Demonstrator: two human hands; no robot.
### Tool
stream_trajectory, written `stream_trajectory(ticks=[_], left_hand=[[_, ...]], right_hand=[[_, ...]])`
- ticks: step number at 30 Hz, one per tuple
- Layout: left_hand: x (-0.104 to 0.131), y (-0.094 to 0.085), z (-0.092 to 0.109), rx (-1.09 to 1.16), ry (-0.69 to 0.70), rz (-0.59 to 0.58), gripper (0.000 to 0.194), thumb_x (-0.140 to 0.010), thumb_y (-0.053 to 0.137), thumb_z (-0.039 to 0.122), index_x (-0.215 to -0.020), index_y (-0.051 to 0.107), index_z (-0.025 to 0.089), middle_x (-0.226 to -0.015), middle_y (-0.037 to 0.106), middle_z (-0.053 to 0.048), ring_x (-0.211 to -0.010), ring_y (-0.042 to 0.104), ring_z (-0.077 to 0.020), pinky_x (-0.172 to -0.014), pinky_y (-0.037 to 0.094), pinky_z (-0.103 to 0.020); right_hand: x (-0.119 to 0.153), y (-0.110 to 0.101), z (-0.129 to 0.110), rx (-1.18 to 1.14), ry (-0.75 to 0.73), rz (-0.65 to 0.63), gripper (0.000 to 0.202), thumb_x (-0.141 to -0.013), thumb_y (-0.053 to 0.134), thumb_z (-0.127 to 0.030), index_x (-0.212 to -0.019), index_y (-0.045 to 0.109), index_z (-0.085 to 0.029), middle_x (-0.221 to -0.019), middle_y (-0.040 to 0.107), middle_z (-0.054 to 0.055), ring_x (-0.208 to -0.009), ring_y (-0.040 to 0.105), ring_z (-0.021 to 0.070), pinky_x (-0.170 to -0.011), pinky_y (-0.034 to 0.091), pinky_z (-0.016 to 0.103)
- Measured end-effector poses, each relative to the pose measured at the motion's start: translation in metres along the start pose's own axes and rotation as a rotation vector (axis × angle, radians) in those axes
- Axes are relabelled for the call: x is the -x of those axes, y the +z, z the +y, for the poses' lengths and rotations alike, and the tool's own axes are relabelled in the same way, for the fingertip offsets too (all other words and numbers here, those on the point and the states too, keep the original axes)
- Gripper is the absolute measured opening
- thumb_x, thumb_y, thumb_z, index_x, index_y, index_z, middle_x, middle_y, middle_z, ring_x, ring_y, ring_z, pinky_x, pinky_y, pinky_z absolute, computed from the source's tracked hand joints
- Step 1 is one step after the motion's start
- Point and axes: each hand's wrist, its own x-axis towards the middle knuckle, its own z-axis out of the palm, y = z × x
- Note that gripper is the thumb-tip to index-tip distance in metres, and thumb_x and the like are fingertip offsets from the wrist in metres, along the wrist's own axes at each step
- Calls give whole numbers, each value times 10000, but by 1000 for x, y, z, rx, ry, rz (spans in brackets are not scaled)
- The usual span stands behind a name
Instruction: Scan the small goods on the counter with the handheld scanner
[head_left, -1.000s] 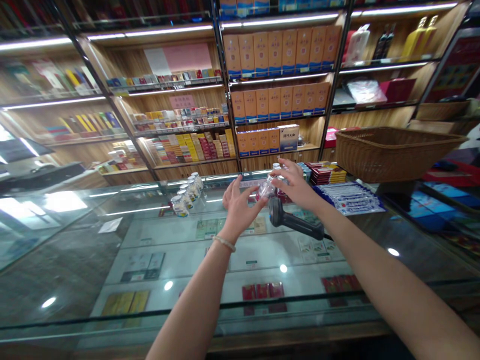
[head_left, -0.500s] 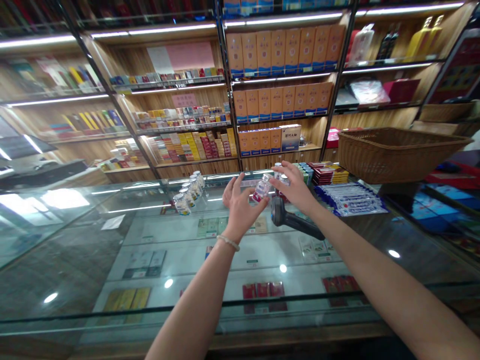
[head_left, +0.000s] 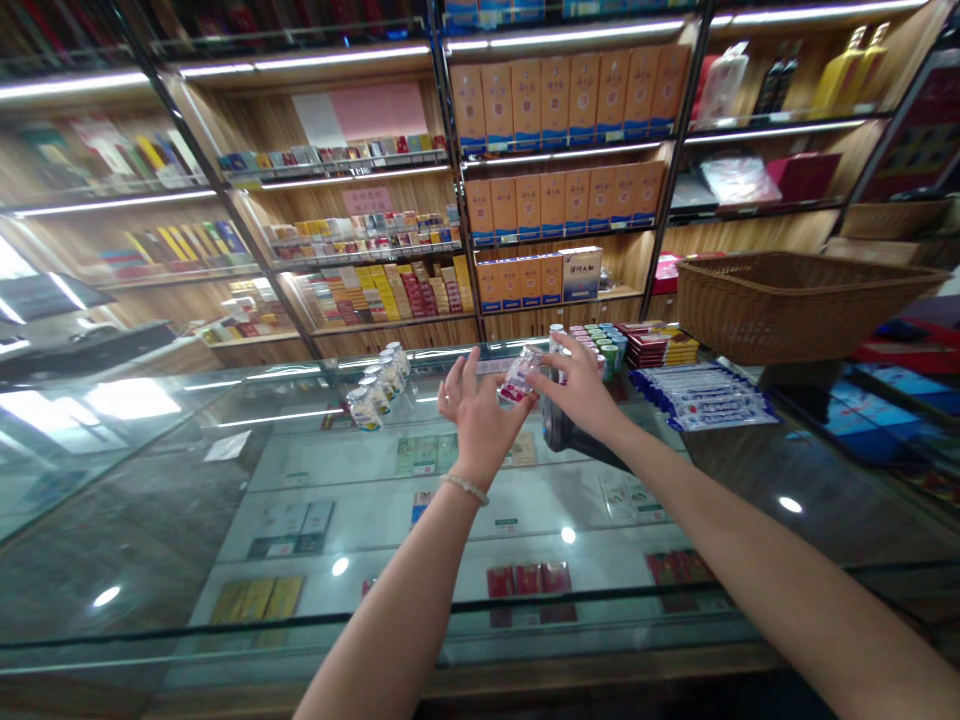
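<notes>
My left hand [head_left: 480, 412] pinches a small clear jar with a pink and white label [head_left: 519, 374] between thumb and fingertips above the glass counter, its other fingers spread. A pale bead bracelet [head_left: 465, 488] circles that wrist. My right hand [head_left: 577, 388] comes in from the right, its thumb and fingertips closed on the jar's right side. A black handheld scanner [head_left: 559, 430] lies just under my right hand, partly hidden by it. Left of my hands, a row of small white-capped jars [head_left: 379, 385] stands on the counter.
Packets in blue and white wrappers [head_left: 705, 395] lie to the right, with red packs [head_left: 645, 345] and rows of small capped jars [head_left: 607, 345] behind. A wicker basket [head_left: 795, 310] stands at the right. Display shelves with orange boxes [head_left: 555, 205] line the back.
My right hand has moved slightly left and down, and its fingertips have shifted from the jar's top to its side. The jar and my left hand have moved slightly left.
</notes>
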Motion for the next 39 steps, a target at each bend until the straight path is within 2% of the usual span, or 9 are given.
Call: stream_trajectory(ticks=[8,15,20,25,28,32,39], left_hand=[[-13,-10,-5,29,36,-113,185,-913,713,392,-1049,796,299,-1616,490,-53,-1537,322,-361,-1252,253,-640],[-37,-45,-20,-79,60,-150,89,-858,781,367,-908,839,321,-1570,549,-54,-1528,318,-413,-1225,199,-737],[-38,-73,-53,-129,91,-148,56,-846,777,329,-848,833,328,-1552,567,-39,-1545,301,-406,-1237,137,-755],[-22,-90,-92,-218,38,-213,82,-846,759,296,-830,835,322,-1553,565,-35,-1542,323,-393,-1245,109,-758],[-11,-92,-109,-328,-5,-277,96,-853,745,298,-838,837,323,-1574,548,-34,-1553,297,-388,-1235,103,-752],[-1,-88,-124,-428,18,-312,110,-861,727,287,-844,831,318,-1581,545,-23,-1553,300,-383,-1230,108,-740],[6,-79,-140,-495,104,-312,220,-936,623,284,-832,814,252,-1599,523,-60,-1555,314,-364,-1243,116,-731]], right_hand=[[-1,-2,3,38,-46,33,426,-950,585,-597,-1147,781,-274,-1609,449,94,-1521,289,355,-1237,247,609],[-13,10,-19,70,-82,-19,385,-946,606,-579,-1096,796,-280,-1606,447,83,-1505,294,361,-1227,243,611],[-17,42,-47,62,-117,-67,358,-942,636,-549,-1121,798,-285,-1612,451,84,-1498,297,348,-1213,239,602],[-7,88,-71,54,-116,-153,362,-976,594,-532,-1123,804,-276,-1607,470,101,-1491,304,362,-1168,262,624],[2,113,-77,90,-114,-212,366,-1006,564,-505,-1157,800,-270,-1612,469,109,-1492,302,354,-1162,257,604],[8,138,-76,151,-99,-282,336,-1013,578,-452,-1204,784,-270,-1622,461,112,-1495,298,323,-1156,257,559],[7,162,-74,185,-79,-320,310,-1010,588,-423,-1196,783,-269,-1618,476,103,-1497,295,319,-1156,242,546]])
